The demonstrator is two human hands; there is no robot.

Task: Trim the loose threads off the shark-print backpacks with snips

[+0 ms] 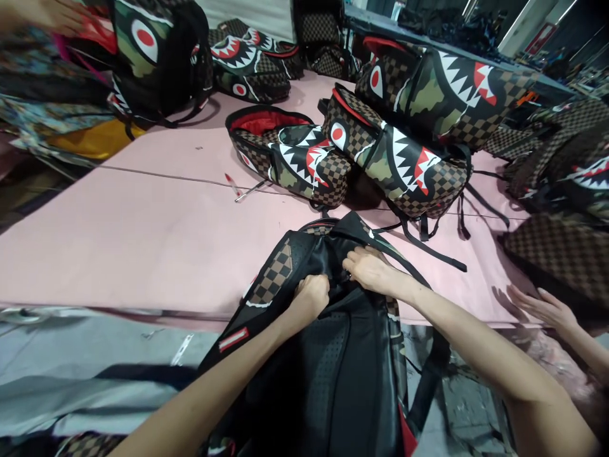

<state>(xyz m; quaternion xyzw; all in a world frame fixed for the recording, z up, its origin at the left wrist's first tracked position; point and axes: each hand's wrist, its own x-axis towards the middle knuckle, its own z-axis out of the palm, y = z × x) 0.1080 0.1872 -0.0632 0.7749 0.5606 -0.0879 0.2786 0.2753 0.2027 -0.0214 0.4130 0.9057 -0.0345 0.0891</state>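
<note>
L hand [311, 296] & R hand [372, 270] sit close together, both closed tight on black fabric at top of backpack [333, 374]. Backpack lies back-panel up over near edge of pink table [143, 235]. Shark-print bags [304, 162] lie further back w/ snips [243, 190] beside; co-worker's hand [542, 309] at right edge.

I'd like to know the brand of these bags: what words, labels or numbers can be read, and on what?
No text is readable.
Red and white tab on the near backpack: too small and blurred.
Red sign in the far background: blurred.
Shark-mouth backpacks: printed teeth and eyes only, no words.
</note>
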